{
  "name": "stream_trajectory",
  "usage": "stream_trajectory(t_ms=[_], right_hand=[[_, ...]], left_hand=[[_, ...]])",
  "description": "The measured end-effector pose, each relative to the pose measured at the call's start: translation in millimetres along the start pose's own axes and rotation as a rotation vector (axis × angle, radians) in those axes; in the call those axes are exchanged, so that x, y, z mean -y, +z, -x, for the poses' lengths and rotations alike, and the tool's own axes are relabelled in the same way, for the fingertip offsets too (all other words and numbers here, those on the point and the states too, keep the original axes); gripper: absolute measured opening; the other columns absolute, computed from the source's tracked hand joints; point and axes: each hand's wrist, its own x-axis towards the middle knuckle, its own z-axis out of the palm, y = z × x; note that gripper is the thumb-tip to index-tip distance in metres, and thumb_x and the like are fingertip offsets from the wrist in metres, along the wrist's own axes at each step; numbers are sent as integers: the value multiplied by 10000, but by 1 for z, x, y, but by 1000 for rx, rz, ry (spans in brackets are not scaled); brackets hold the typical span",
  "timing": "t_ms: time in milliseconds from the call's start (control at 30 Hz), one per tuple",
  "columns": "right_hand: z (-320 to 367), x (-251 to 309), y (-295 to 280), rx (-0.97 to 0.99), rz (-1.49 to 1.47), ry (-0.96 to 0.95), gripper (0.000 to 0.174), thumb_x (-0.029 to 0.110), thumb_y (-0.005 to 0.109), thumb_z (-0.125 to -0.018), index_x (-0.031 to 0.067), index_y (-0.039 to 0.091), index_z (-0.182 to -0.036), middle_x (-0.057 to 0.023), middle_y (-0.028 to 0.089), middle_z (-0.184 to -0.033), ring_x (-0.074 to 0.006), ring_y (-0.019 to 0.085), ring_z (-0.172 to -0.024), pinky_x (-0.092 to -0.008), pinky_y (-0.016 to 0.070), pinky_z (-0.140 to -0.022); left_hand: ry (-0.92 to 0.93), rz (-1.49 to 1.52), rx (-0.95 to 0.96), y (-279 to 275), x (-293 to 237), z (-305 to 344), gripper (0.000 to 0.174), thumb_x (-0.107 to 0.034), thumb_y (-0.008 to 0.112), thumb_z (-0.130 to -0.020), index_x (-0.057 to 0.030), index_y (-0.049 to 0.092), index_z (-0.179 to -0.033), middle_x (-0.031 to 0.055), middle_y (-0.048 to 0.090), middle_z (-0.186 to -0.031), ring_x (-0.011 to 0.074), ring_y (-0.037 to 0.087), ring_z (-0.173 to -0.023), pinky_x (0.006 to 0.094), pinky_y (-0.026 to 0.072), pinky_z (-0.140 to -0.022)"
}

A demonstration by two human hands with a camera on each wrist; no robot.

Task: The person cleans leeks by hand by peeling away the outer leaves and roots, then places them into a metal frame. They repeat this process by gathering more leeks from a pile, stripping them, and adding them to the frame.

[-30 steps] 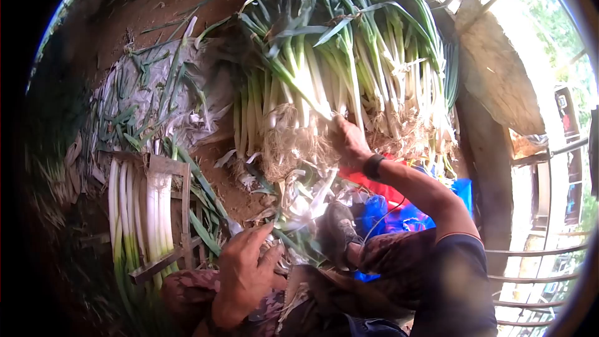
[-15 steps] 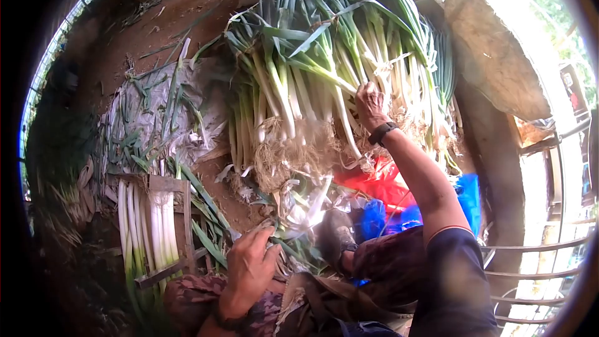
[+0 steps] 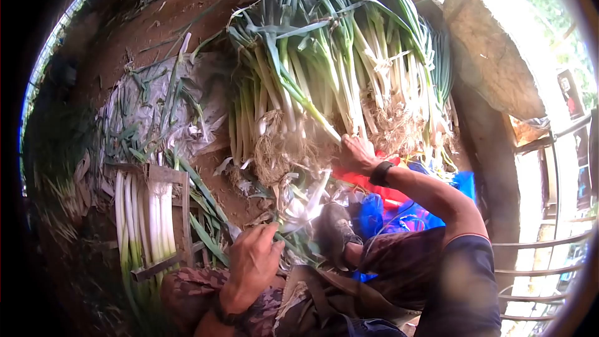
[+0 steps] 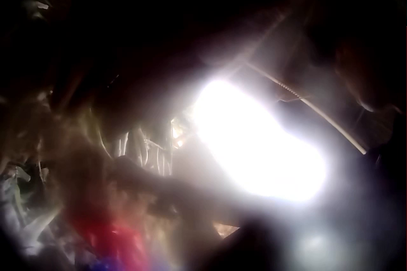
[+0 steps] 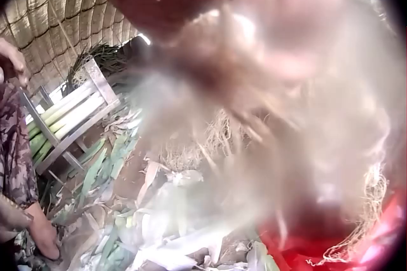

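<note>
In the head view my right hand point(image 3: 359, 155), with a dark band at the wrist, pinches the pale root end of a leek point(image 3: 314, 112). That leek slants up leftward across a big upright bundle of leeks point(image 3: 387, 81) with shaggy roots. The right wrist view has blurred fingers point(image 5: 286, 23) close to the lens, with thin roots hanging below them. My left hand point(image 3: 254, 262) is over my patterned trouser leg, fingers loosely bent and holding nothing. Dark shadow and glare fill most of the left wrist view.
A wooden rack point(image 3: 185, 212) at lower left holds several cleaned white leeks point(image 3: 163, 218). Leaf scraps cover a pale sheet point(image 3: 187, 103) on the soil. Red plastic point(image 3: 387, 192) and blue plastic point(image 3: 462, 187) lie beside my shoe point(image 3: 339, 228). A low wall stands at right.
My right hand rose up and rightward along the bundle with a leek, then came back down toward me, drawing the leek's root end lower. My left hand has barely moved.
</note>
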Motion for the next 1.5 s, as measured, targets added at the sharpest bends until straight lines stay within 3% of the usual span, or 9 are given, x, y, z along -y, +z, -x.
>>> stream_trajectory(t_ms=[367, 600, 700, 900, 967, 1167, 1367, 1433, 1500], right_hand=[[-77, -45, -3, -425, 103, 322, 610, 395, 667, -818, -68, 474, -1164, -276, 622, -1016, -413, 664, -863, -502, 508, -698], [-71, 5, -53, 16, -224, 383, 551, 324, 692, -820, -65, 507, -1163, -131, 649, -877, -212, 644, -730, -331, 537, -596], [-62, 34, -39, 107, -630, 350, 403, 185, 583, -883, -60, 428, -1162, -162, 646, -859, -249, 626, -664, -384, 540, -583], [-43, 42, -39, -535, -129, -107, 240, 82, 495, -902, -57, 433, -1088, -216, 618, -926, -316, 618, -749, -390, 532, -601], [-66, 28, -52, -300, -154, 75, 263, -38, 496, -853, -69, 464, -1113, -224, 569, -1032, -312, 591, -833, -399, 540, -671], [-100, -33, -26, -493, 181, 216, 359, 62, 552, -810, -41, 482, -1147, -226, 525, -1079, -385, 566, -1005, -500, 514, -772], [-115, -47, -15, -409, 88, 246, 262, 278, 679, -801, 29, 665, -879, -172, 685, -777, -306, 670, -680, -402, 540, -646], [-98, -2, -43, -25, -376, 267, 224, 255, 657, -844, 33, 678, -824, -128, 662, -688, -223, 620, -549, -343, 512, -520], [-151, -43, 76, -134, -502, -222, 219, 147, 591, -882, 22, 664, -718, -87, 619, -627, -140, 580, -513, -277, 460, -427]], left_hand=[[-6, -42, 56, 7, -2, 1, 329, -86, 704, -790, 21, 625, -1091, 215, 643, -958, 414, 619, -874, 450, 497, -755], [-60, -12, 49, 14, 2, -1, 328, -95, 702, -793, 21, 633, -1092, 218, 654, -968, 406, 631, -894, 444, 503, -769], [-77, 32, 15, 16, 10, -2, 336, -96, 708, -790, 19, 638, -1098, 220, 664, -997, 396, 641, -924, 432, 510, -794], [-87, 56, -14, 13, 10, 0, 344, -80, 712, -789, 16, 639, -1111, 218, 669, -1032, 390, 647, -949, 418, 517, -806], [-100, 47, 10, 13, 10, 1, 341, -81, 712, -791, 18, 639, -1109, 218, 668, -1018, 394, 645, -936, 422, 516, -795], [-55, -40, 21, 14, 15, 0, 338, -103, 713, -794, 17, 633, -1100, 214, 656, -954, 409, 628, -877, 448, 501, -747], [9, -104, 41, 11, 16, 2, 352, -111, 686, -803, -5, 607, -1130, 187, 645, -967, 382, 618, -860, 446, 497, -767], [-68, -26, 53, 7, 14, 4, 372, -121, 707, -796, 29, 622, -1125, 229, 647, -1000, 415, 620, -914, 443, 498, -787], [-94, 42, 38, 10, 22, 6, 400, -150, 704, -823, 38, 600, -1161, 233, 649, -1038, 399, 633, -935, 430, 507, -796]])
